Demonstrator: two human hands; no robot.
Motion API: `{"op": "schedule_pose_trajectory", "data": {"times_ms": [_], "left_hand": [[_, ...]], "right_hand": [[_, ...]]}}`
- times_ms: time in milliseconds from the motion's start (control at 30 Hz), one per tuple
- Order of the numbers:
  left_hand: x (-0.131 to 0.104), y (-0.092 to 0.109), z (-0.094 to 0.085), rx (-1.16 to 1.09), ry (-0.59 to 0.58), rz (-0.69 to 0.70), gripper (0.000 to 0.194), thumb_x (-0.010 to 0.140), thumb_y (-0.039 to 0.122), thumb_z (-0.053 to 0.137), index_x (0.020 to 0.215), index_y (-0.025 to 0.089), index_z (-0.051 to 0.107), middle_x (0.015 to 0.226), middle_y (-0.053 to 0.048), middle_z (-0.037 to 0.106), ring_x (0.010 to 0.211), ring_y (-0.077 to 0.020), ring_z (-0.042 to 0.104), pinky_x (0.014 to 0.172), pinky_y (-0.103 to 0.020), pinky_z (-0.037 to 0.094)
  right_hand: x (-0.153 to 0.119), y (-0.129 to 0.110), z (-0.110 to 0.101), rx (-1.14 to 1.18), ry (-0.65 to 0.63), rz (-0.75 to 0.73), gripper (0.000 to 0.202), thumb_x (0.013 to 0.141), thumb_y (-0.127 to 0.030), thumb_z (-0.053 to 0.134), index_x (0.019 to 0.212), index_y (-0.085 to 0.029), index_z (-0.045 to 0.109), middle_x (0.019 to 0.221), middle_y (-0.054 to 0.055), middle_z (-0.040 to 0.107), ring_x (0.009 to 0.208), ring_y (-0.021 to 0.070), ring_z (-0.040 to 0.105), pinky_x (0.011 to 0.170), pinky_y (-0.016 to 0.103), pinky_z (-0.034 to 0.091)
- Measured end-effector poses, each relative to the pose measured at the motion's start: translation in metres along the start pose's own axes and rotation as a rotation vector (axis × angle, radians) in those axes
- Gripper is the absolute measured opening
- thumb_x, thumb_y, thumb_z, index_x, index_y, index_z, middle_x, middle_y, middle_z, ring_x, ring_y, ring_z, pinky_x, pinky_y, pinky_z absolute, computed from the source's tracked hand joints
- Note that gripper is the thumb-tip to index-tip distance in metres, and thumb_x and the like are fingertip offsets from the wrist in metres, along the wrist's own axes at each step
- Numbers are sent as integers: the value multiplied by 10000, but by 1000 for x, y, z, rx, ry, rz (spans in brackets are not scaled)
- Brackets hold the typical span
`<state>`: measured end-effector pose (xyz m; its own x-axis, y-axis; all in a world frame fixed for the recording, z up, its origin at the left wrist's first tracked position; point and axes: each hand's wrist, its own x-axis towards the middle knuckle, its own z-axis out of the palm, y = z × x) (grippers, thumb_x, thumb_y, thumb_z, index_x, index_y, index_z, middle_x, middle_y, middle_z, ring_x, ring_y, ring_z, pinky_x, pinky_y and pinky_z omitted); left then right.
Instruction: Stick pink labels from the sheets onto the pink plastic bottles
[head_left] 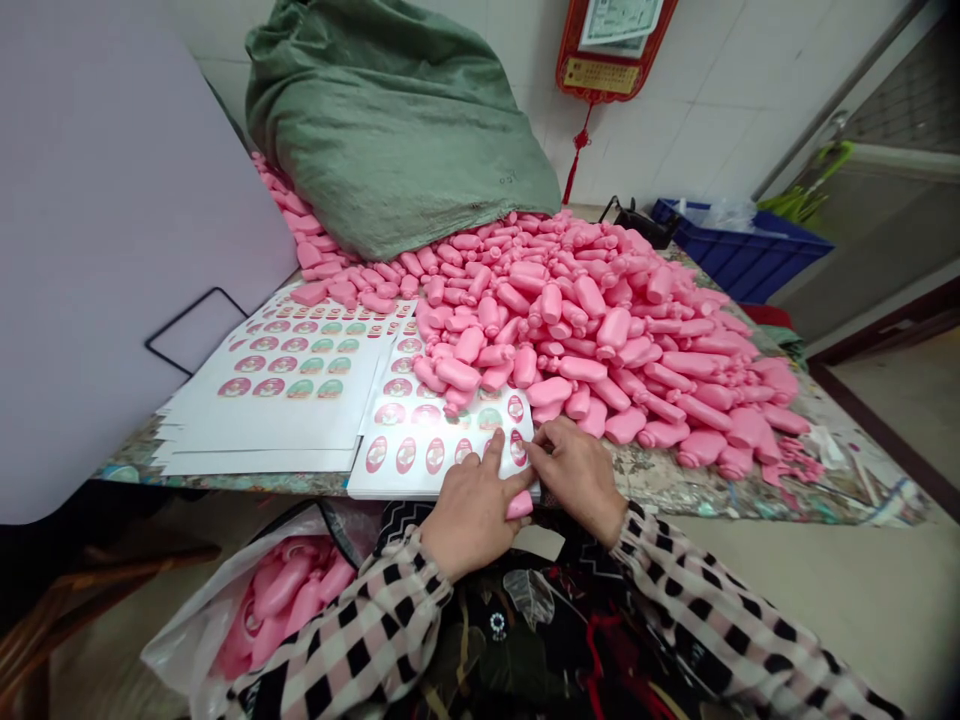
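Note:
A stack of sticker sheets (382,487) lies at the table's front edge, printed with oval and dome-shaped labels in pink and green. My left hand (472,510) rests on its lower right part, index finger stretched over the labels. A small pink plastic bottle (519,506) pokes out below the left thumb, held in that hand; the rest of it is hidden. My right hand (581,472) is closed in a pinch at the sheet's right edge, thumb and index finger on an oval sticker (517,447). How far that sticker has lifted is not visible.
A big heap of pink bottles (600,330) covers the table, spilling from a green sack (405,130). More sticker sheets (277,430) lie at left. Below is a clear plastic bag (195,630) holding pink bottles. A blue crate (750,250) stands behind the table at right.

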<state>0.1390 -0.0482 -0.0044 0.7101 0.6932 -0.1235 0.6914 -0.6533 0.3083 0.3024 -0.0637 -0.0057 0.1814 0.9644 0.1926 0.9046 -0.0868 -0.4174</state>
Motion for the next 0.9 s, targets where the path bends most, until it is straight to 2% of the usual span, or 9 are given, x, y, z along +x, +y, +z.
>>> {"op": "schedule_pose_trajectory", "data": {"times_ms": [267,367,433,500,533,600,667,767,900], "left_hand": [[-3,-1,-1,3,14,24,640,757,432,590,1354,412,361,1515,-65,166,1113,-330,469,908,-479,369],[-12,-1,-3,-154,69,60,553,789,383,575,1322,365,431,1462,-63,317,1128,-298,459,951,-474,339],[-18,0,-7,-442,155,43,464,802,398,569,1253,306,510,1335,-67,487,1122,-266,470,973,-446,332],[-23,2,-12,-886,192,-64,414,788,443,587,1151,247,555,1080,-66,629,997,-221,544,889,-379,406],[-23,3,-15,-1140,183,-130,407,785,477,580,1105,227,553,935,-51,646,875,-191,577,798,-335,444],[-21,4,-22,-1634,127,-225,439,795,567,509,1034,199,527,721,-8,589,619,-121,548,610,-256,443],[-14,3,-29,-2009,64,-253,518,795,646,419,1006,182,509,656,7,539,509,-81,485,501,-207,395],[-3,1,-36,-2257,30,-280,569,778,683,392,989,170,524,672,-4,535,499,-74,482,448,-182,374],[5,5,-36,-2280,93,-274,496,797,638,427,929,175,548,735,-6,556,514,-75,501,414,-178,378]], "right_hand": [[2,-1,-19,228,112,57,196,801,-388,587,709,-215,607,742,-6,614,646,131,535,581,258,340],[3,9,-27,411,144,102,211,777,-402,616,709,-202,614,718,-2,611,629,133,525,589,263,368],[3,13,-33,576,154,150,231,753,-415,643,711,-191,610,692,-2,603,617,132,511,585,264,382],[1,12,-39,747,154,197,258,722,-427,674,712,-180,602,672,-1,594,605,128,498,578,264,393],[1,9,-42,820,148,210,269,708,-429,688,711,-175,599,670,0,591,602,126,495,578,265,398],[-2,0,-48,920,122,206,272,693,-422,706,707,-172,598,677,5,593,613,127,499,587,270,411],[-5,-12,-52,958,89,185,262,689,-414,711,701,-175,602,686,10,599,629,132,506,595,273,420],[-10,-26,-52,945,46,155,250,698,-415,705,703,-184,610,673,8,597,607,131,499,565,267,418],[-15,-35,-44,884,20,118,230,726,-411,684,708,-192,616,661,6,585,588,128,489,528,254,402]]}}
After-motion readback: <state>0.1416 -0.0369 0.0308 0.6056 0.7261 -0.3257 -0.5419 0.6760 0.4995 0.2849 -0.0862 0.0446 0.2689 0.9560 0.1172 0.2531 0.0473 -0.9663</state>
